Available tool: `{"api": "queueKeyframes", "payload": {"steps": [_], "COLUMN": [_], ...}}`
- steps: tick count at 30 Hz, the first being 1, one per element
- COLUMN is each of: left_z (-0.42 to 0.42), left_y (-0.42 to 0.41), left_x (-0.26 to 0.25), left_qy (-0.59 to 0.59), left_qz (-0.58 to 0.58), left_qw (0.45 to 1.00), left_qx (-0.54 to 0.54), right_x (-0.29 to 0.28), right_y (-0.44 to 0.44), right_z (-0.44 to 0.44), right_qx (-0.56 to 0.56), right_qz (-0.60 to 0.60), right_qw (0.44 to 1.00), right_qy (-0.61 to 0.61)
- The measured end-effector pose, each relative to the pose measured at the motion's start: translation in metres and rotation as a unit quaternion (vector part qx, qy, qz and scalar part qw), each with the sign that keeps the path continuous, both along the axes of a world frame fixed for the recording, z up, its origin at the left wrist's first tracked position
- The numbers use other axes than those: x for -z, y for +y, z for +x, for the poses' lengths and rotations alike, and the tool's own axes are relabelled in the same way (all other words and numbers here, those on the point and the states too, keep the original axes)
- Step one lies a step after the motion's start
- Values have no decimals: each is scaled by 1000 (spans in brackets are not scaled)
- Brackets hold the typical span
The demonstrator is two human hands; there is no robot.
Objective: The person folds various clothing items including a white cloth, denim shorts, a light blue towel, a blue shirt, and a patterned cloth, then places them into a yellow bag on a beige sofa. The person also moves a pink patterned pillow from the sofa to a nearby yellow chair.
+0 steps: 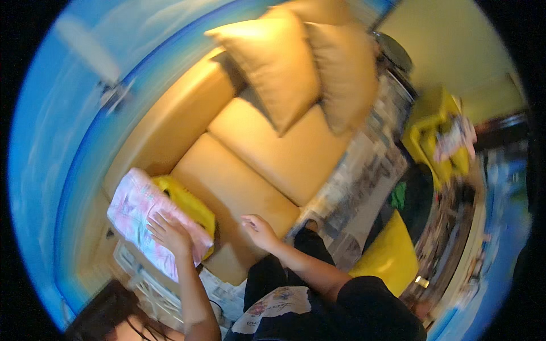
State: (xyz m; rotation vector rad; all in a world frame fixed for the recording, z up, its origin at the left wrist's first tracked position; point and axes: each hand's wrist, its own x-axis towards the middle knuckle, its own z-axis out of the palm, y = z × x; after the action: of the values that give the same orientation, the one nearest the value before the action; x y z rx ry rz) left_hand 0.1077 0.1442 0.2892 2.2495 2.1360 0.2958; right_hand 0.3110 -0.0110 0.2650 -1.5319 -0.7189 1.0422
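Observation:
My left hand point(168, 233) lies with its fingers spread on a pink and pale blue patterned cloth point(140, 221), which looks folded or stacked. The cloth rests against a yellow object point(187, 200), perhaps a bag or cushion, on the near left end of a tan sofa point(239, 183). Over the sofa seat, to the right of the cloth, hovers my right hand point(258, 230), its fingers loosely curled and holding nothing visible. Tan cushions point(277, 68) lean together at the sofa's far end.
A yellow chair point(431, 123) with a pinkish cloth point(454, 140) stands at the upper right. Nearer on the right is a yellow cushion point(388, 255). A white rack point(149, 285) stands at the lower left, beside another person's dark-haired head point(106, 313). Patterned flooring point(362, 170) borders the sofa.

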Motion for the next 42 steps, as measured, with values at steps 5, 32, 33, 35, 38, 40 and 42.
{"api": "queueKeyframes", "payload": {"steps": [5, 32, 33, 35, 38, 40, 42], "left_z": [133, 509, 509, 503, 505, 503, 499], "left_y": [-92, -419, -418, -427, -435, -443, -447], "left_x": [-16, -5, 4, 15, 15, 16, 19], "left_qy": [-178, 258, 262, 265, 270, 268, 255], "left_qz": [-77, -486, -484, -478, -470, -478, -497], "left_qw": [913, 325, 303, 254, 231, 233, 246], "left_qx": [360, 769, 778, 798, 808, 804, 792], "right_x": [48, 48, 43, 52, 43, 37, 37], "right_y": [-100, -469, -463, -456, -438, -439, -446], "right_z": [81, 122, 109, 80, 65, 64, 66], "right_qx": [129, 779, 789, 826, 848, 849, 844], "right_qz": [-64, -107, -104, -64, -27, -24, -35], "right_qw": [989, 545, 521, 463, 412, 406, 418], "right_qy": [-37, 291, 309, 315, 333, 337, 335]}}
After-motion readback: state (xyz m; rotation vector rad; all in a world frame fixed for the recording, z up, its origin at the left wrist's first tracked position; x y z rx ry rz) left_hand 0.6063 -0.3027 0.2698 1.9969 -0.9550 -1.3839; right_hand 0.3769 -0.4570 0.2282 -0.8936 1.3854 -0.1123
